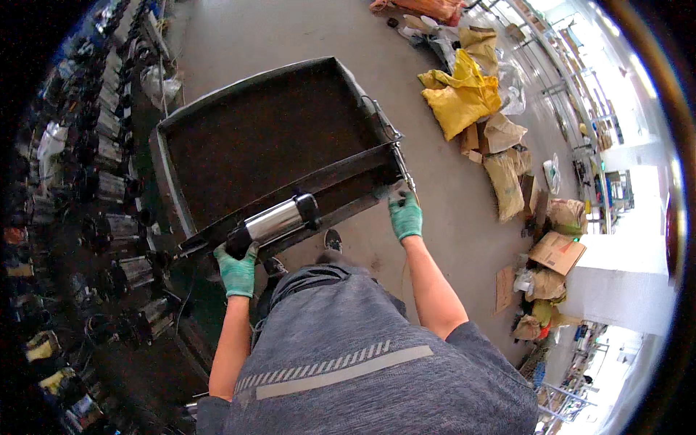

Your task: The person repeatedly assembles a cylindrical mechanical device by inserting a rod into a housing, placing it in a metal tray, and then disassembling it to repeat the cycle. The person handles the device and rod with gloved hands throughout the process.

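Observation:
A silver cylinder with black end caps, like a motor or pump body [274, 221], lies slantwise along the near side of a large dark tray-like bin [168, 168]. My left hand [236, 274], in a green glove, has its thumb and fingers around the cylinder's black left end. At the bin's near right corner is my right hand [405, 216], also green-gloved. Its fingertips are smeared and partly hidden beside a thin metal chain-like piece [402, 163] along the bin's right edge. What they grip, if anything, does not show.
Rows of similar silver and black cylinders [112, 228] stand along the left. Yellow sacks [460, 98], tan sacks [504, 185] and a cardboard box [557, 252] lie on the right. My shoes [333, 239] show under the bin's near edge. Shelving [562, 65] runs along the far right.

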